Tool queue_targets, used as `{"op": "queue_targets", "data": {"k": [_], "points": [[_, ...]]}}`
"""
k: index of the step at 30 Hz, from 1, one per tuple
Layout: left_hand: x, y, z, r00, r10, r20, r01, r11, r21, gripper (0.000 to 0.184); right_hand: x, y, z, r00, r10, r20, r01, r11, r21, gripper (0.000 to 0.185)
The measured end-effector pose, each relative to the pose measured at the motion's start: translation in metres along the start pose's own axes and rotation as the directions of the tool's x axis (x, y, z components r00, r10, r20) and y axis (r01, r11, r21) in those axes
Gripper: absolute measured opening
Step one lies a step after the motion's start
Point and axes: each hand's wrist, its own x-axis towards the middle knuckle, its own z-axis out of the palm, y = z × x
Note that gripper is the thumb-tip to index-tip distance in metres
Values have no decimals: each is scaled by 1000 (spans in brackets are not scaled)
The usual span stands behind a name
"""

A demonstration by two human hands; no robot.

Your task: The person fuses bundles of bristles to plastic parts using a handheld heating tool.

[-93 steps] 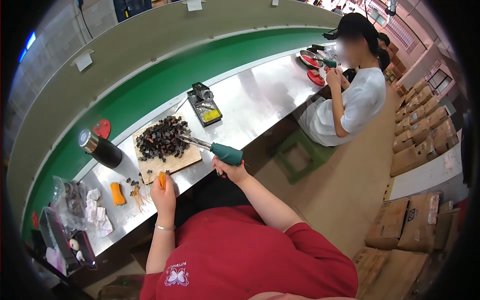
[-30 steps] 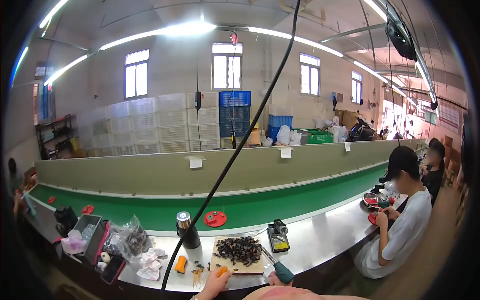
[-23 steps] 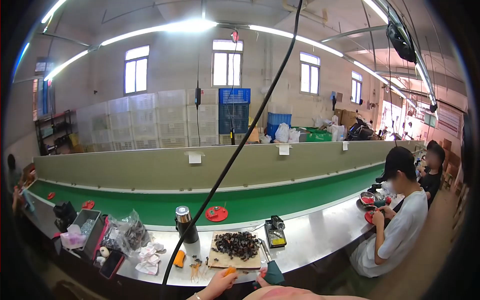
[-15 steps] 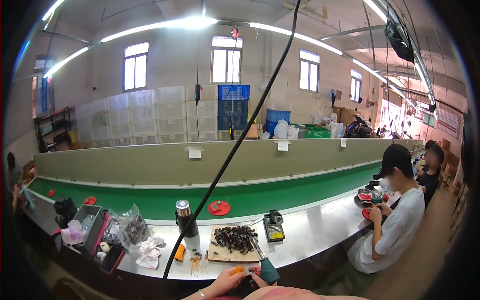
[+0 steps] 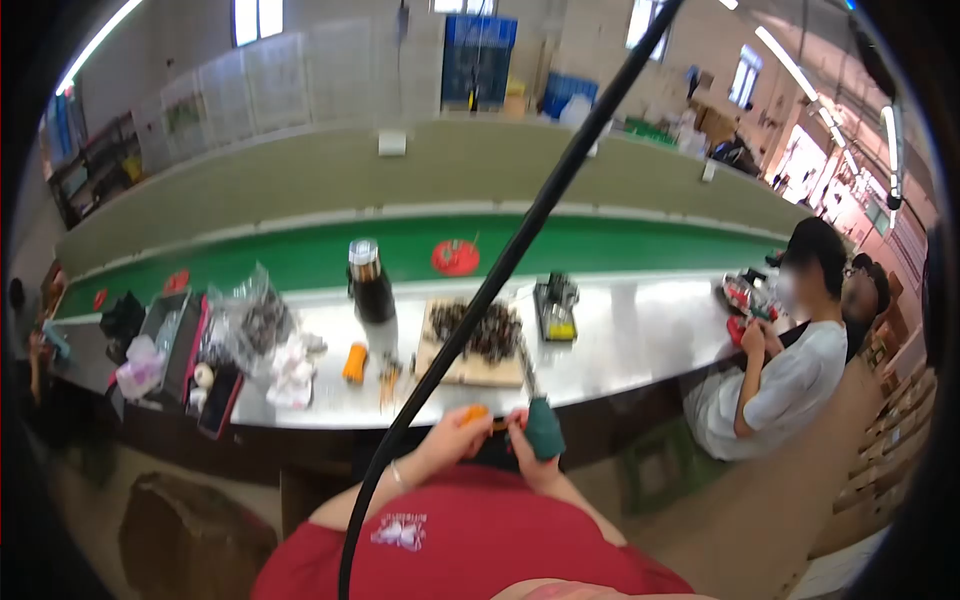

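My left hand is closed round an orange bundle at the table's front edge. Close to its right, my right hand grips a green-handled soldering tool, its metal end pointing up toward the board. Between the hands something thin and orange shows, blurred. Beyond them a wooden board bears a heap of small black parts. Left of the board lie another orange bundle and several thin orange wires with black ends.
A thermos stands behind the bundle, a soldering stand right of the board. Crumpled tissue, a plastic bag and a phone lie left. A black cable crosses the view. A co-worker sits at right.
The view has tilted down from the far wall. My hands have come together from farther apart, with the tool and orange bundle still held.
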Motion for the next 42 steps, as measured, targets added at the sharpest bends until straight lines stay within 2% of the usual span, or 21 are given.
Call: {"op": "queue_targets", "data": {"k": [3, 7, 8, 10, 13, 14, 16, 17, 18, 20, 22, 23, 25, 26, 33, 35, 37, 38, 39, 41, 42], "points": [[-10, 10, 2, 998, -54, -25, 52, 997, -49, 19, 2, -21, 3, 998, -28, -54, 23, 996, -90, 13], [-9, 5, -13, 993, 106, -44, -114, 966, -233, 19, -2, -11, -2, 998, 52, -43, -49, 997, 64, 13], [-9, 9, -11, 984, 127, -126, -150, 970, -191, 20, -1, -21, -1, 997, -8, -76, 13, 998, 66, 13], [-13, 15, -16, 986, 110, -128, -144, 944, -295, 21, 2, -38, 3, 991, -79, -112, 89, 992, 90, 11], [-14, 21, -23, 970, 164, -177, -217, 914, -344, 18, 2, -43, -1, 996, -47, -82, 61, 981, 184, 8], [-13, 20, -30, 963, 182, -199, -234, 931, -281, 16, 0, -31, -5, 996, -35, -81, 50, 981, 185, 8], [-16, 16, -34, 956, 185, -226, -236, 946, -222, 14, -6, -9, -8, 969, 248, 12, -235, 903, 359, 8], [-17, 17, -33, 898, 379, -226, -352, 924, 151, 12, -8, -9, -6, 967, 255, 16, -244, 901, 360, 8], [-19, 19, -32, 822, 550, -151, -415, 759, 502, 11, -8, -11, -5, 983, 184, 3, -177, 940, 291, 9], [-31, 40, -20, 866, 499, 47, -400, 631, 665, 14, -8, -14, 3, 993, 118, 8, -116, 965, 233, 11], [-30, 38, -15, 850, 498, 170, -443, 502, 743, 19, -11, -11, 8, 989, 137, 50, -145, 955, 257, 14], [-30, 39, -13, 859, 475, 191, -443, 504, 741, 19, -10, -10, 8, 988, 144, 54, -153, 951, 268, 14], [-26, 33, -19, 878, 395, 269, -456, 522, 721, 18, -4, -11, 8, 980, -56, 191, 85, 986, -147, 15], [-26, 33, -20, 883, 389, 264, -447, 520, 728, 18, -3, -18, 8, 975, -62, 213, 107, 972, -207, 15], [-18, 33, -28, 909, 297, 293, -412, 533, 739, 13, 0, -19, 14, 972, -63, 225, 98, 984, -149, 18], [-13, 34, -35, 919, 269, 288, -391, 529, 753, 12, 5, -17, 17, 983, -18, 183, 30, 998, -61, 20], [-8, 29, -50, 954, 299, -38, -163, 616, 771, 12, 10, -16, 16, 989, -7, 151, 18, 997, -73, 22], [0, 26, -60, 887, 418, -196, -101, 590, 801, 14, 12, -12, 13, 992, 27, 120, -20, 998, -64, 23], [7, 26, -70, 841, 441, -315, -26, 613, 790, 16, 12, -7, 10, 994, 62, 89, -57, 997, -55, 24], [26, 22, -88, 754, 493, -435, 112, 556, 824, 18, 10, 6, 9, 993, 95, 74, -85, 989, -120, 24], [33, 19, -92, 755, 486, -440, 120, 557, 822, 18, 11, 9, 10, 996, 54, 76, -43, 990, -133, 24]]}}
